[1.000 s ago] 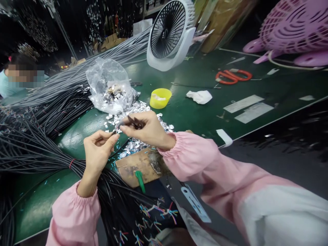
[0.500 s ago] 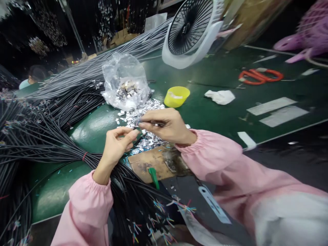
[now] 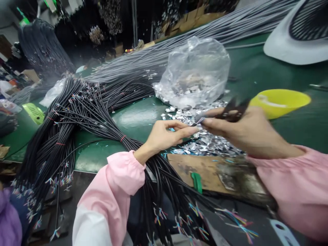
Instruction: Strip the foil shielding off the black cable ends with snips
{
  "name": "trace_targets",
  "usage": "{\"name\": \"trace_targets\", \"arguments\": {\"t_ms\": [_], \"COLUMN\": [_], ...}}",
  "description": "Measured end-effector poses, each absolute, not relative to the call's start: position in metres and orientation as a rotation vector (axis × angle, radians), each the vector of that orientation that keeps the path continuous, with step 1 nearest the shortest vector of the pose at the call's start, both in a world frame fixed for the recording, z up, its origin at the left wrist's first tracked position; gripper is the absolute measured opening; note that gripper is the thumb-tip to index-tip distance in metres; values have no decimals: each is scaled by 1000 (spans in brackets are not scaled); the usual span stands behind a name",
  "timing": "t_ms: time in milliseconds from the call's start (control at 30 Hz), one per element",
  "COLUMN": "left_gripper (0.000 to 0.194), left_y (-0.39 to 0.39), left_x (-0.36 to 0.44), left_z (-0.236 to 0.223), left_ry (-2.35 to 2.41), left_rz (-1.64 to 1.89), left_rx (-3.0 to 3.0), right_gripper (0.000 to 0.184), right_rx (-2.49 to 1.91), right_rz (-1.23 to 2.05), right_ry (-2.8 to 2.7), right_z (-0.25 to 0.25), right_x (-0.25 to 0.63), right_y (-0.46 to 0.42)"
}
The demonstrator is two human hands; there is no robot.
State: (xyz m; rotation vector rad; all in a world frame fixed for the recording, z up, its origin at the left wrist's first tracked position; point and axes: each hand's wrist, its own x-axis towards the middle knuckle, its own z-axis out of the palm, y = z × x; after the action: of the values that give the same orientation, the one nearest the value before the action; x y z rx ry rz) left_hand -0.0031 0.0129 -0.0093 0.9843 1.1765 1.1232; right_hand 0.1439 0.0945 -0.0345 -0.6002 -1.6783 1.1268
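White fan (image 3: 298, 37) cropped, two o'clock
Toward three o'clock, the right hand (image 3: 246, 130) is blurred, its dark tool (image 3: 234, 112) unidentifiable.

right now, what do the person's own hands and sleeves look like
The left hand and right hand wear no gloves. Loose pink sleeves, left and right, gather into ruffled cuffs at the wrists; white fabric shows higher on the left arm.

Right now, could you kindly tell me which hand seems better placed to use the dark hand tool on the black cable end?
Probably the right hand: it grips the dark hand tool near the thin wires, while the left hand pinches the black cable end.
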Motion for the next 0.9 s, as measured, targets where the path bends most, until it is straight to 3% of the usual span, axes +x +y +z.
{"name": "trace_targets", "arguments": {"t_ms": [100, 200, 367, 533, 767, 900], "left_gripper": [41, 32, 20, 13, 9, 9], "left_y": [12, 14, 16, 19, 21, 20], "left_x": [-3, -6, -11, -12, -8, -6], "left_z": [-8, -9, -13, -16, -17, -17], "left_ry": [1152, 1230, 1707, 1825, 1885, 1928], "left_rz": [1263, 1398, 1539, 1601, 1620, 1655], "left_rx": [1107, 1297, 1854, 2392, 2593, 2578], "right_gripper": [34, 40, 51, 50, 52, 47], "right_rx": [-626, -656, -768, -662, -640, -631], "right_rz": [1767, 1939, 1672, 1259, 1159, 881], "right_ry": [-1686, -1711, -1620, -1844, -1855, -1813], "right_z": [-27, -20, -12, -5, -10, -15], "right_x": [134, 126, 121, 124, 128, 126], "right_y": [94, 93, 96, 99, 94, 86]}}
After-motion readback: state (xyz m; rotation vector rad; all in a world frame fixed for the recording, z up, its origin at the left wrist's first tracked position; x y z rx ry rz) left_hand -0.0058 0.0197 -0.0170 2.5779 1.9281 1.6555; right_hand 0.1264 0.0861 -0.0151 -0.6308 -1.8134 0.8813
